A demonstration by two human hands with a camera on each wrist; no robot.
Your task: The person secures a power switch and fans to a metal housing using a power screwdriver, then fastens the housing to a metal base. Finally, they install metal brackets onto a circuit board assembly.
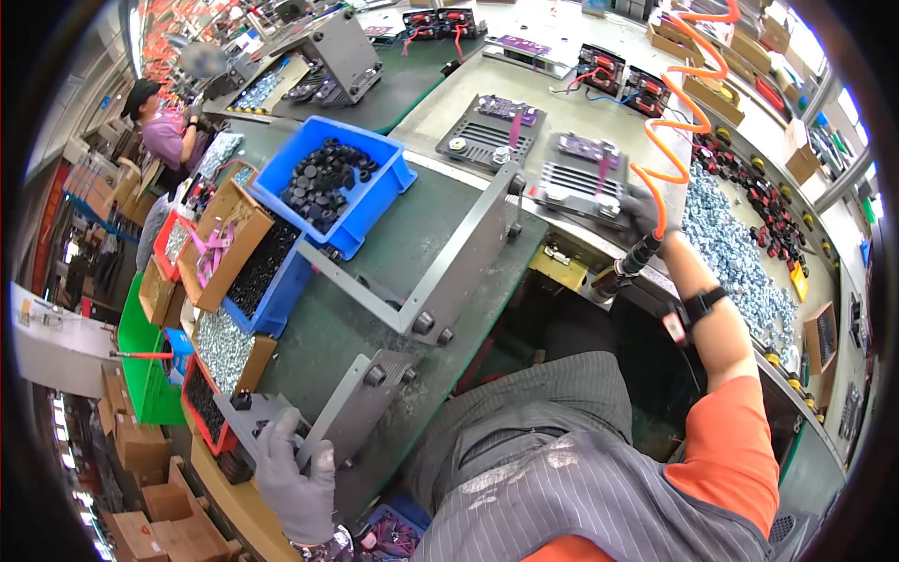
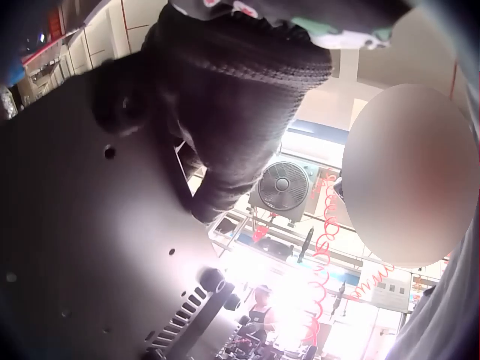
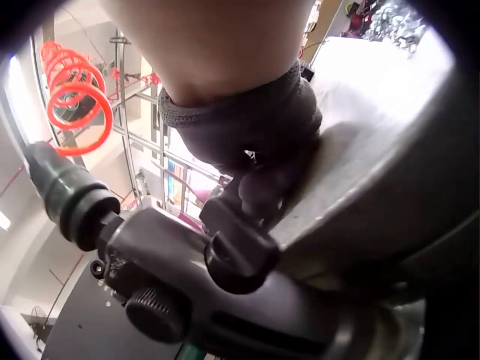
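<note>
My gloved left hand (image 1: pixel 295 478) holds the near end of a grey U-shaped metal bracket (image 1: pixel 361 407) at the bench's near left. Slots and dark round feet show on the bracket's grey panel (image 2: pixel 112 217) in the left wrist view. My gloved right hand (image 1: pixel 641 208) is at the right edge of a slotted grey plate (image 1: pixel 576 192) bearing a purple circuit board (image 1: pixel 588 150). Its fingers are partly hidden, and I cannot tell whether they grip the plate. An air screwdriver (image 1: pixel 626 269) on an orange coiled hose (image 1: pixel 688 126) hangs beside the right wrist.
Another U-shaped bracket (image 1: pixel 459 253) stands mid-bench. Behind it, a blue bin (image 1: pixel 389 169) holds black round caps. More bins and cardboard boxes of small parts line the left side. A second slotted plate (image 1: pixel 468 140) lies beyond. Loose metal parts (image 1: pixel 726 234) fill a tray at right.
</note>
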